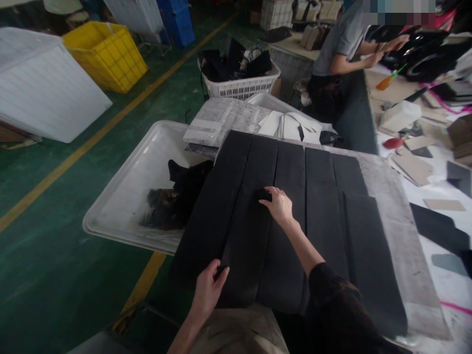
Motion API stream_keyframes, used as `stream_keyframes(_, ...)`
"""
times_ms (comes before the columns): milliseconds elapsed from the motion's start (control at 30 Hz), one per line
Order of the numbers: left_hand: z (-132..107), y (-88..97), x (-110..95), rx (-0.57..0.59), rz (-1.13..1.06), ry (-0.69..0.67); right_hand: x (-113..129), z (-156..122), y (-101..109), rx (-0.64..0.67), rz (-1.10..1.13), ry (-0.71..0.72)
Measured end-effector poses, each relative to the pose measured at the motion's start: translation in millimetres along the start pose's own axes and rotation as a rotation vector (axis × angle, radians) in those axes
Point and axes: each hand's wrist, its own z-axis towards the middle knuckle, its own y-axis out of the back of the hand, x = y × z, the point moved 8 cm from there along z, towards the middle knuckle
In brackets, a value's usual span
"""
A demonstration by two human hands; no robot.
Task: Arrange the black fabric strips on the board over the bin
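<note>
I see left hand (208, 290) pinching a black flat foam strip's (239, 236) near edge, right hand (280, 205) gripping a small dark piece (263, 194); six strips laid, board (405, 246) edge bare.

Floor: green painted concrete (55, 275), scuffed, with a yellow line (84, 145) running diagonally from lower left toward upper centre.
Upper left: a yellow slatted crate (106, 56) beside a big white bin (44, 88).
Top centre: blue crates (179, 19) and a white basket (239, 86) holding dark items.
Right: a long worktable (416, 162) strewn with cut pieces; a person in a grey shirt (341, 42) stands at it.
Light: dim and even.
</note>
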Motion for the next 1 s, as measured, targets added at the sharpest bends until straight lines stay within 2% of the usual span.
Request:
stream_keyframes(100,0,-5.5,4,0.054,-0.022,0.049,-1,2,0,0.020,-0.005,-0.012)
stream_keyframes(400,0,-10.7,10,0.087,0.027,0.095,2,13,6,0.092,-0.018,-0.026)
stream_keyframes(600,1,-13.3,8,0.094,0.035,0.114,0,22,2,0.153,-0.008,-0.031)
stream_keyframes(733,1,-11.1,5,0.073,0.029,0.108,1,22,1,0.146,-0.010,-0.006)
stream_keyframes(833,1,-8.8,4,0.047,0.036,0.084,8,19,4,0.083,-0.005,0.060)
stream_keyframes(933,2,-8.6,2,0.043,0.033,0.068,8,11,7,0.027,0.136,0.041)
stream_keyframes(1000,2,-8.6,2,0.040,0.035,0.068,2,3,7,0.002,0.375,-0.045)
